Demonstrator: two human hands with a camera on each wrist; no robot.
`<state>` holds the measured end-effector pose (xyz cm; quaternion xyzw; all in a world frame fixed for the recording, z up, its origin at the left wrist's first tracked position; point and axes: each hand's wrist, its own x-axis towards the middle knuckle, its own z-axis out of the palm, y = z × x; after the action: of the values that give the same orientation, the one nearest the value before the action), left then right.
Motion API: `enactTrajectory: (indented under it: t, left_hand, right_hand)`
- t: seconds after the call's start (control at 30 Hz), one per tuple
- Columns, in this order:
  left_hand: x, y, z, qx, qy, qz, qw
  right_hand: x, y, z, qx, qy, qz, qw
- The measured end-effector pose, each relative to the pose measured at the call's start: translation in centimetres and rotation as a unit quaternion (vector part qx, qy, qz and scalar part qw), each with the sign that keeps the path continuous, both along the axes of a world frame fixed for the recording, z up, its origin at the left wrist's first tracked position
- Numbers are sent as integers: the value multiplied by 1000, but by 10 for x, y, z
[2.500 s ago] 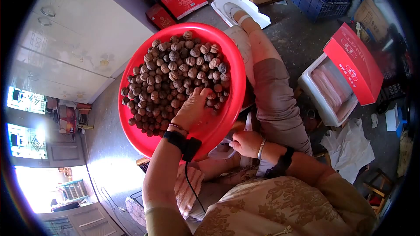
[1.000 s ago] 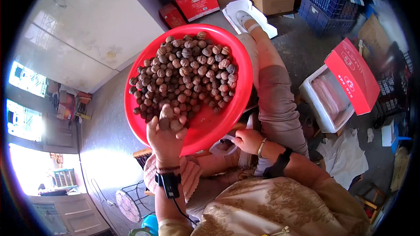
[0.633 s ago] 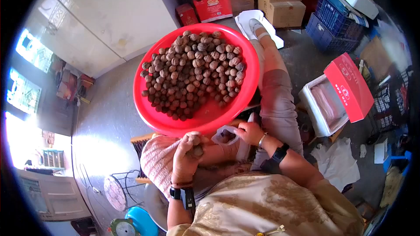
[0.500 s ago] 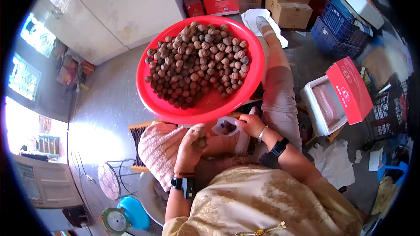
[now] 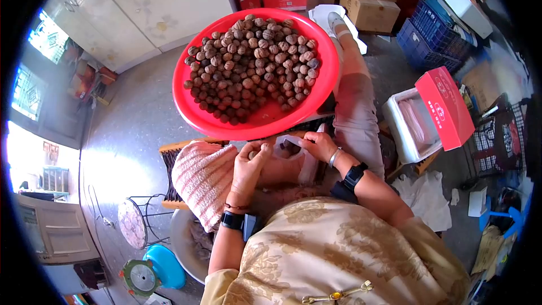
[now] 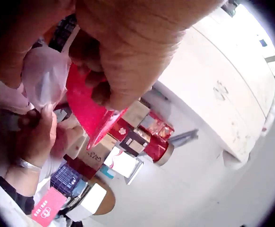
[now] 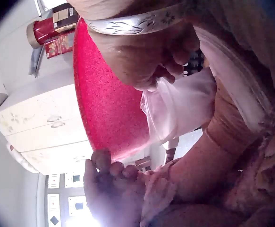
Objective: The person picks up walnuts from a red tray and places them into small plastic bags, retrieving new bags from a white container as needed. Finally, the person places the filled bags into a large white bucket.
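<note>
In the head view a red basin (image 5: pixel 183 104) holds a heap of walnuts (image 5: pixel 248 68). Below its near rim, my left hand (image 5: pixel 247 175) has its fingers curled round walnuts (image 5: pixel 252 155), partly hidden by them. My right hand (image 5: pixel 320 146) pinches the rim of a thin translucent bag (image 5: pixel 280 151), just right of the left hand, with dark walnuts (image 5: pixel 290 147) inside. The left wrist view shows the right hand (image 6: pixel 38 139) gripping the gathered edge of the bag (image 6: pixel 45 78). From the right wrist, the bag (image 7: pixel 184 101) hangs from the right fingers, the left hand (image 7: pixel 116 194) below it.
A pink striped towel (image 5: pixel 200 178) lies over the lap's left side, above a grey bowl (image 5: pixel 183 243). An open white foam box (image 5: pixel 398 127) with a red lid stands right. Cartons (image 5: pixel 375 14) and blue crates (image 5: pixel 426 45) are at the back.
The left hand has come out of the basin with walnuts in its fingers and moved down beside the bag. The right hand still holds the bag. The head view has shifted.
</note>
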<state>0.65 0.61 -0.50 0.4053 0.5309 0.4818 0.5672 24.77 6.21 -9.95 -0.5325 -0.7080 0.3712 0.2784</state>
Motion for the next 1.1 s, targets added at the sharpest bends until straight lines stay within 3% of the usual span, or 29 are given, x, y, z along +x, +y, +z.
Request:
enactTrajectory:
  t: [0.23,0.3,0.33,0.4,0.43,0.5,0.6,0.8,1.1]
  left_hand:
    - [14,11,-4,113,84,-48,989]
    - [17,12,-2,192,319,-77,925]
    - [17,11,-8,191,319,-78,925]
    - [17,10,-22,83,230,-89,966]
    - [16,9,-26,82,230,-91,965]
    - [9,6,-29,-45,55,-60,996]
    - [0,4,-27,-89,36,-80,992]
    - [-2,3,-32,-109,-65,-61,990]
    - [3,6,-30,-75,-49,-27,996]
  right_hand:
    - [1,2,0,-5,-13,14,1000]
    - [-1,1,-5,-20,-2,4,1000]
    - [-1,1,-7,-33,9,-4,999]
    - [0,1,-7,-21,5,-6,1000]
    - [1,0,-5,-7,1,-7,1000]
    - [-1,-1,-2,4,11,-20,1000]
    - [-3,-1,-2,26,27,-33,999]
    - [2,0,1,-12,-3,-10,1000]
    - [0,-1,6,-27,23,-14,999]
